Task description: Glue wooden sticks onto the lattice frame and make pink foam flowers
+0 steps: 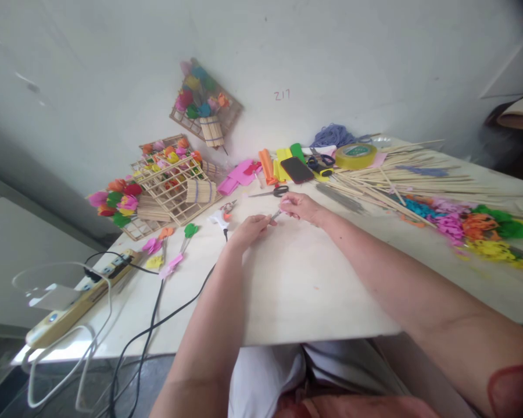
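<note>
My left hand pinches the lower end of a thin grey stem above the middle of the table. At the stem's other end my right hand closes its fingertips round a small pale pink piece, mostly hidden by the fingers. Just beyond the hands lie dark-handled scissors. A white glue gun rests left of my left hand. Finished stems with paper petals, such as a green flower and a pink flower, lie farther left.
Stick lattices with paper flowers stand at the back left. A power strip and black cables lie left. Crepe paper rolls, a phone and tape lie behind; sticks and colored petals are right.
</note>
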`<state>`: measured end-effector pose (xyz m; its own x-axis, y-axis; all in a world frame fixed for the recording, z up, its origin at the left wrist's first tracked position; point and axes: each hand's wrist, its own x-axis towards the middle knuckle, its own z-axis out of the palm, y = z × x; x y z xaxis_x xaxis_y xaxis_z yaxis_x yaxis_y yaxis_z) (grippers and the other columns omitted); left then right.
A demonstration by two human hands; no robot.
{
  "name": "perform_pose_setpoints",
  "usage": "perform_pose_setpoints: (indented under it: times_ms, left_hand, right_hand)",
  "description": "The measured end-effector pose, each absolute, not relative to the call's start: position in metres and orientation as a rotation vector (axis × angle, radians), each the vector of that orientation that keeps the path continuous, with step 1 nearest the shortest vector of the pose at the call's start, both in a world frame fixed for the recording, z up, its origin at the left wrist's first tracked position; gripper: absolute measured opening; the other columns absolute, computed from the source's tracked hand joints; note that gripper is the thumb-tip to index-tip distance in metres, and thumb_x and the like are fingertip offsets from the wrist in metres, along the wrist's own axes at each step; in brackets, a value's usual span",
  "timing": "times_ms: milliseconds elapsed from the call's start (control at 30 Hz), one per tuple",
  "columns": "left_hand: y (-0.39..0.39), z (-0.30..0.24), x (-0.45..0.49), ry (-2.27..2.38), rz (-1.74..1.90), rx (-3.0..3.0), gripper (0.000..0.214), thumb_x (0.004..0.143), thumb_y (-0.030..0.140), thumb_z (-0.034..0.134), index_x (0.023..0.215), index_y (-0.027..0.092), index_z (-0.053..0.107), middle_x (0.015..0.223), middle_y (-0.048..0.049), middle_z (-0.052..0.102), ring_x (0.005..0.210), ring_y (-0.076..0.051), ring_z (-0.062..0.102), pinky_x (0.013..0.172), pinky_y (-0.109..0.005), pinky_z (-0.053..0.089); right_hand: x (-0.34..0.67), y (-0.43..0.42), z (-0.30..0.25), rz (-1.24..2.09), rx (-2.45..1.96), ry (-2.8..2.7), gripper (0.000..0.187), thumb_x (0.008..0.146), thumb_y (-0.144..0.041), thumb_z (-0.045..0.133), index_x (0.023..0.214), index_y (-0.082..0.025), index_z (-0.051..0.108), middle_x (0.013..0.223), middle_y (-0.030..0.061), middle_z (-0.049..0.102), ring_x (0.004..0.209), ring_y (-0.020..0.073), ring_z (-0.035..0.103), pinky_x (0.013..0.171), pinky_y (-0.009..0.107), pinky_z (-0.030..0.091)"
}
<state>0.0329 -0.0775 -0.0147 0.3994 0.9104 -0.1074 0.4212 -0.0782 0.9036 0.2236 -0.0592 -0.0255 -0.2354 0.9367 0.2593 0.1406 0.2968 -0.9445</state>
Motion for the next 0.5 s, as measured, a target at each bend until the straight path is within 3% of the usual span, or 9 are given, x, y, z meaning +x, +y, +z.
perform_pose_setpoints:
  times_ms: [267,500]
  left_hand:
    - [-0.0724,-0.0154,0.0312,0.959,0.523,1.575,0.030,0.079,0.043,0.049,0.079,0.013,0.054,0.053,0.0029,0.045,0.042,-0.004,0.036,0.041,-0.017,0.025]
    - [-0.0737,-0.0106,0.0345,0.928,0.585,1.415,0.029,0.078,0.037,0.053,0.086,0.010,0.058,0.051,0.0070,0.030,0.040,-0.002,0.023,0.039,-0.016,0.013]
  right_hand:
    - [0.2255,-0.0602,-0.0217,0.969,-1.018,-1.756,0.023,0.070,-0.038,0.059,0.078,-0.017,0.054,0.050,-0.0063,0.047,0.043,0.0054,0.038,0.038,0.017,0.025]
    - [0.2269,-0.0635,-0.0173,0.968,-0.985,-1.732,0.023,0.071,-0.038,0.059,0.079,-0.017,0.054,0.052,-0.0060,0.046,0.045,0.0062,0.038,0.040,0.018,0.026]
